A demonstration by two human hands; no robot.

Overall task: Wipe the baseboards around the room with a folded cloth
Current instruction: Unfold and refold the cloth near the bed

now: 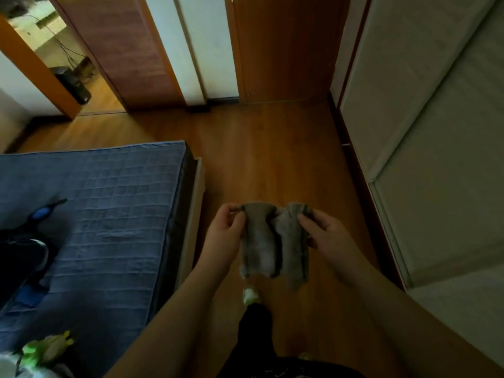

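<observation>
A dim bedroom with a warm orange-brown wooden floor (261,159) runs ahead to a far wall of wooden door panels. Held in the air above that floor, between the bed and the wardrobe, is a grey cloth (272,241), hanging in two loose lobes with a dark fold down its middle and its lower edge ragged and uneven. The left hand (226,230) pinches the cloth's upper left corner between thumb and fingers, and the right hand (324,230) grips the upper right edge with its fingers curled over the fabric; both forearms reach in from the lower edge of the view. Directly beneath the cloth stands the person's leg in dark trousers, ending in a pale green-and-white shoe (250,294) planted on the floor.

To the left is a bed (109,214) with a quilted blue cover, its pale frame showing along the near side. Dark items with a blue patch lie on the bed's left part, and something yellow-green sits at the bottom left corner; what they are cannot be told. To the right rises a pale wardrobe (436,132) with sliding panels. A dark baseboard (222,100) runs along the foot of the far wall, well apart from the cloth. Through an open doorway at upper left, a brighter room shows a black object on its floor.
</observation>
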